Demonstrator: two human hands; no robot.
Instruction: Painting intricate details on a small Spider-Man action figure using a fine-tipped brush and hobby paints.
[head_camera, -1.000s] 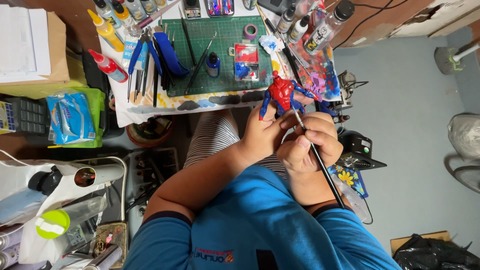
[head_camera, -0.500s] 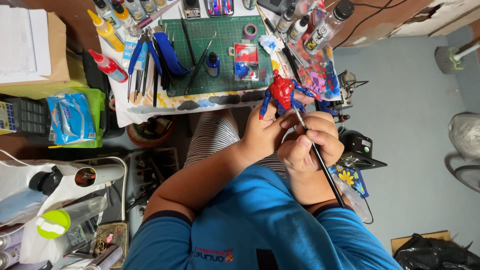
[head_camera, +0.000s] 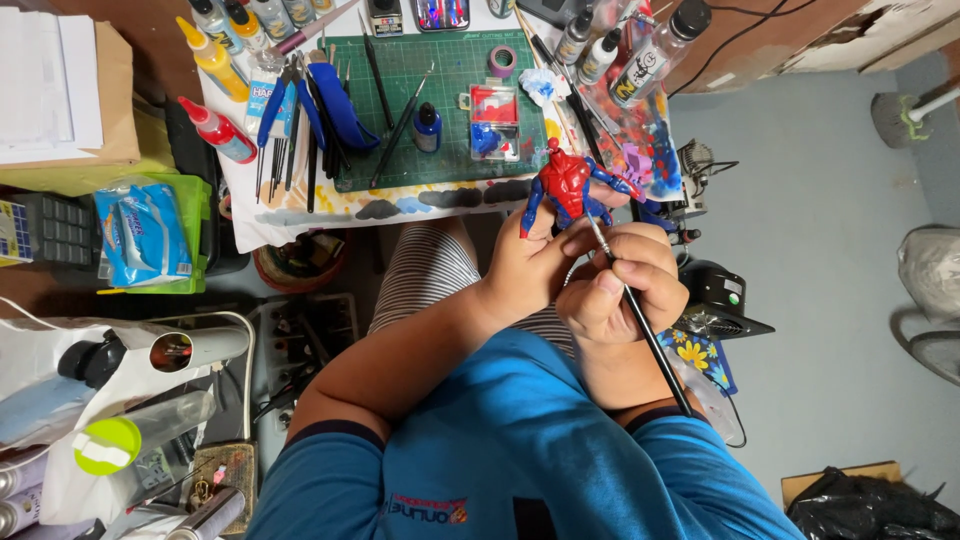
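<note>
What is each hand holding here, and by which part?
The left hand grips the red and blue figure by its lower part, near the legs. The right hand pinches a thin paintbrush low on its handle, near the bristle end.

Hobby workshop: cutting mat (head_camera: 440, 110), paint bottles (head_camera: 215, 55), brushes (head_camera: 300, 140).

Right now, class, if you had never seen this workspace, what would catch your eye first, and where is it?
First, the red and blue figure at centre, held up in the left hand while the right hand puts a thin brush to it. Beyond it lies the green cutting mat on the table, with squeeze bottles at the left.
</note>
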